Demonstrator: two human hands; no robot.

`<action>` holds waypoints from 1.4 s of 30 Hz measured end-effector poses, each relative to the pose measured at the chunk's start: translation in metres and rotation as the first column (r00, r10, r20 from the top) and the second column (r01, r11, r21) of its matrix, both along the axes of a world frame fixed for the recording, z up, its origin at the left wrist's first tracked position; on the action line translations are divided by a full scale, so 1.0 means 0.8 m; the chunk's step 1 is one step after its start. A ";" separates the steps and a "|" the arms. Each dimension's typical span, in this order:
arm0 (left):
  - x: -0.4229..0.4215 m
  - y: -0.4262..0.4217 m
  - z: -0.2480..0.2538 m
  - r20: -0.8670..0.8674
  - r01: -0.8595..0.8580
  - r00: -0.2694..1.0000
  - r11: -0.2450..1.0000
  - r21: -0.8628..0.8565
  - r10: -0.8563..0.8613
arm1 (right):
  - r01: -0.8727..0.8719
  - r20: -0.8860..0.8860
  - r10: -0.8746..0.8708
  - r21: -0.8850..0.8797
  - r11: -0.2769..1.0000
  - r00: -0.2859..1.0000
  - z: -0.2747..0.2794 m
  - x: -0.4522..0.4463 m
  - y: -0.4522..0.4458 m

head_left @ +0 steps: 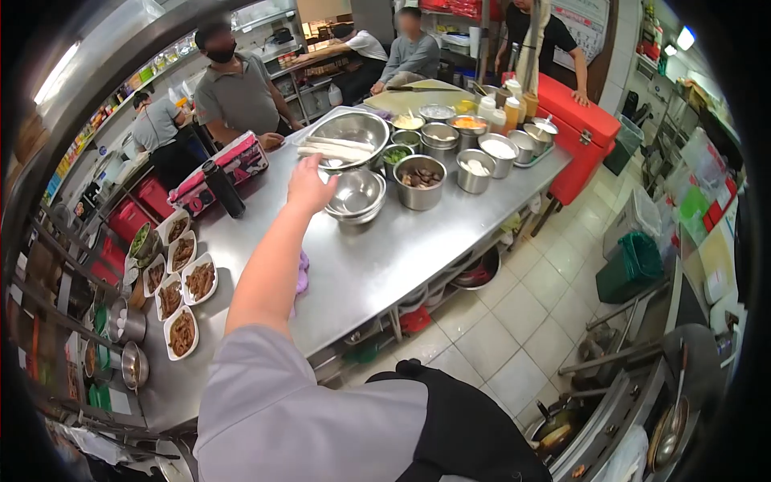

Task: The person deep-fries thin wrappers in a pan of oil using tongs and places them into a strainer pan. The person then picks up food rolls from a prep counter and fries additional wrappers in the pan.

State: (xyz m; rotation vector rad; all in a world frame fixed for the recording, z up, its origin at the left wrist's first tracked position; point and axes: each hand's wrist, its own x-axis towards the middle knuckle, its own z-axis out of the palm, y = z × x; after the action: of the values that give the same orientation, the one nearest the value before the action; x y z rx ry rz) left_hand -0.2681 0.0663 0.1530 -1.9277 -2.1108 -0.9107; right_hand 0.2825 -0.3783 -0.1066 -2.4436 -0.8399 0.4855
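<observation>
My left hand reaches over the steel table, palm down. Its thumb stands apart from the fingers. Just beyond the fingertips, long pale stick-like pieces lie across a large steel mixing bowl; I cannot make out whether the fingers touch them. To the right of the hand stand nested smaller steel bowls. A steel pot of dark brown pieces is beside these bowls. My right hand is out of view.
White dishes of brown food stand at left, near a black bottle and pink bag. Steel containers and squeeze bottles crowd the far right end. A red cooler adjoins it. Several people are beyond the table.
</observation>
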 end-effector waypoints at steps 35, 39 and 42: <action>-0.039 0.292 -0.069 -0.584 -0.056 0.800 0.952 -0.301 -0.137 | 0.367 -0.190 -0.405 -0.208 0.907 0.894 0.028 -0.009 -0.014; -0.038 0.292 -0.081 -0.595 -0.019 0.800 0.987 -0.162 -0.082 | 0.421 -0.323 -0.461 -0.188 0.887 0.827 0.005 -0.004 -0.057; -0.071 0.325 -0.090 -0.577 0.021 0.807 0.983 -0.183 -0.124 | 0.388 -0.407 -0.381 -0.070 0.919 0.830 -0.018 -0.002 -0.075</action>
State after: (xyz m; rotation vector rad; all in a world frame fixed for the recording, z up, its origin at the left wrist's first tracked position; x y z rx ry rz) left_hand -0.3252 0.3265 0.0813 -2.0299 -1.7829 -0.0911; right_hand 0.2812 -0.4384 -0.1211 -2.2850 -0.1630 0.7957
